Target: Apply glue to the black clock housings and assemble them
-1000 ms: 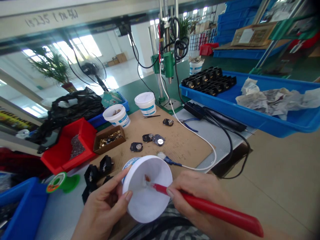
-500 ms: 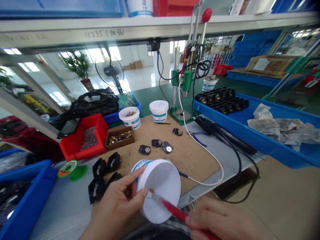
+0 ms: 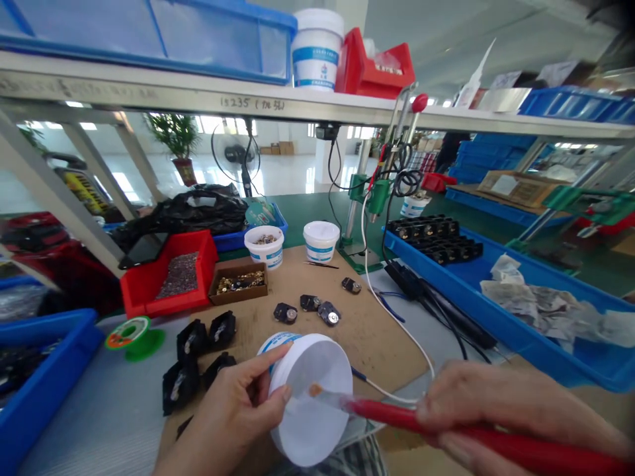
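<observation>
My left hand (image 3: 231,413) grips a white plastic tub (image 3: 307,396) tilted toward me, thumb on its rim and fingers behind it. My right hand (image 3: 506,406) is closed round a red-handled tool (image 3: 446,430). Its clear tip (image 3: 322,395) carries a small brown blob and lies across the tub's mouth. Both hands are low in the view, at the near edge of the bench.
On the brown board (image 3: 367,330) lie small black round parts (image 3: 310,311). Black housings (image 3: 198,357) sit left of the tub. Behind are two white tubs (image 3: 292,244), a red bin (image 3: 169,277), a cardboard tray of brass pieces (image 3: 241,282), a green solder spool (image 3: 131,337), a green press (image 3: 374,192) and a blue tray (image 3: 496,297).
The view has tilted up, showing the shelf above. My right hand drew back to the right along the red tool. The tool's tip moved from deep in the tub to its mouth.
</observation>
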Motion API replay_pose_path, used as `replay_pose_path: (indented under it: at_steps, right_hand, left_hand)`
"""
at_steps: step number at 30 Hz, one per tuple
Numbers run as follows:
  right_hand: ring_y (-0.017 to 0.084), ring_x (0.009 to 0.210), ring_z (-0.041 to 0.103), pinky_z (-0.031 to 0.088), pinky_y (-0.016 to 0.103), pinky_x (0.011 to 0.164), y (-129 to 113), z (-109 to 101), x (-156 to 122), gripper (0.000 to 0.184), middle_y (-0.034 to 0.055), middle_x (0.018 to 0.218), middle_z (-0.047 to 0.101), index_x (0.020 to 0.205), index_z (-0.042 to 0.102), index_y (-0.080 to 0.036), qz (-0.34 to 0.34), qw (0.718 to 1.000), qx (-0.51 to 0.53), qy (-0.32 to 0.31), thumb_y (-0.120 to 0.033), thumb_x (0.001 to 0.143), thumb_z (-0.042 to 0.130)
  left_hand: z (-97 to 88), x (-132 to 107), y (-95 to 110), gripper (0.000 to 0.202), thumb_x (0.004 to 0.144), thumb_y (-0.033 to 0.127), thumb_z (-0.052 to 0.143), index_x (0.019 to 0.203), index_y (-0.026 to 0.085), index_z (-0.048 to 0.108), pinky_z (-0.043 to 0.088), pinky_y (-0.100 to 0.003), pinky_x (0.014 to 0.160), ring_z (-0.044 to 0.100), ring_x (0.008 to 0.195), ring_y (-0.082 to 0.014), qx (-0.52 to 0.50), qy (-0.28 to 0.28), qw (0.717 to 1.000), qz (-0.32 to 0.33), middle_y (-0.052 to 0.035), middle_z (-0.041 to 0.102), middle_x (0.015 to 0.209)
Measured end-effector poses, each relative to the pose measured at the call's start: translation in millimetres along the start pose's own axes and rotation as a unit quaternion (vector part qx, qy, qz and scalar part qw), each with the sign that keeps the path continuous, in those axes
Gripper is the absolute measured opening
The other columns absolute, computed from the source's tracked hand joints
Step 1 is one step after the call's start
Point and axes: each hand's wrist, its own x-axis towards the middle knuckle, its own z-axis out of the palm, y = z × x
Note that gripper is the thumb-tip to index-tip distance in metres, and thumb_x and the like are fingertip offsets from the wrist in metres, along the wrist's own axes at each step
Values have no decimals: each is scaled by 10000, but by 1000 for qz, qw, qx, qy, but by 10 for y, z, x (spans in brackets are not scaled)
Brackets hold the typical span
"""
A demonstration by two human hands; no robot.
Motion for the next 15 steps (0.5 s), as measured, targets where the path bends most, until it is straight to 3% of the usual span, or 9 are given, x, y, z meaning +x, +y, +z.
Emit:
replay_pose_path:
  at_steps: [3, 6, 9, 12, 15]
  right_hand:
    - [238, 709, 681, 600, 211, 614, 159, 40, 110, 114, 23, 880, 679, 1017, 765, -264, 70, 995, 41, 66, -360, 997, 705]
    - [262, 746, 683, 599, 212, 628, 426, 202, 109, 379, 64, 843, 692, 960, 749, -180, 170, 964, 145, 144, -557, 994, 723]
    - [235, 717, 671, 574, 183, 627, 545, 312, 30, 464, 51, 785, 686, 908, 727, -182, 194, 961, 137, 144, -621, 1031, 640]
    - [201, 661, 651, 544, 163, 598, 420, 316, -31, 400, 2, 754, 656, 871, 709, -225, 137, 987, 29, 74, -517, 1091, 548]
    - [185, 690, 651, 538, 163, 635, 205, 280, -45, 221, -18, 832, 643, 952, 698, -266, 4, 998, -65, -19, -364, 1092, 559]
  left_hand:
    - [-1, 15, 19, 612, 699, 374, 612, 1252, 121, 674, 227, -242, 491, 312, 506, -118, 23, -16, 1000, 0, 87, 323, 540]
    - [9, 12, 24, 605, 699, 367, 602, 1240, 109, 681, 244, -241, 498, 322, 517, -123, 28, -13, 1000, 2, 79, 350, 548]
    - [16, 8, 24, 593, 711, 347, 595, 1250, 113, 675, 257, -241, 500, 336, 524, -128, 29, -12, 999, 11, 76, 359, 555]
    - [29, 11, 23, 584, 722, 333, 604, 1266, 128, 665, 241, -243, 498, 330, 523, -127, 41, -24, 999, 13, 83, 342, 557]
    - [51, 17, 13, 561, 751, 336, 623, 1284, 164, 652, 244, -246, 513, 343, 541, -127, 44, -37, 998, 13, 82, 357, 579]
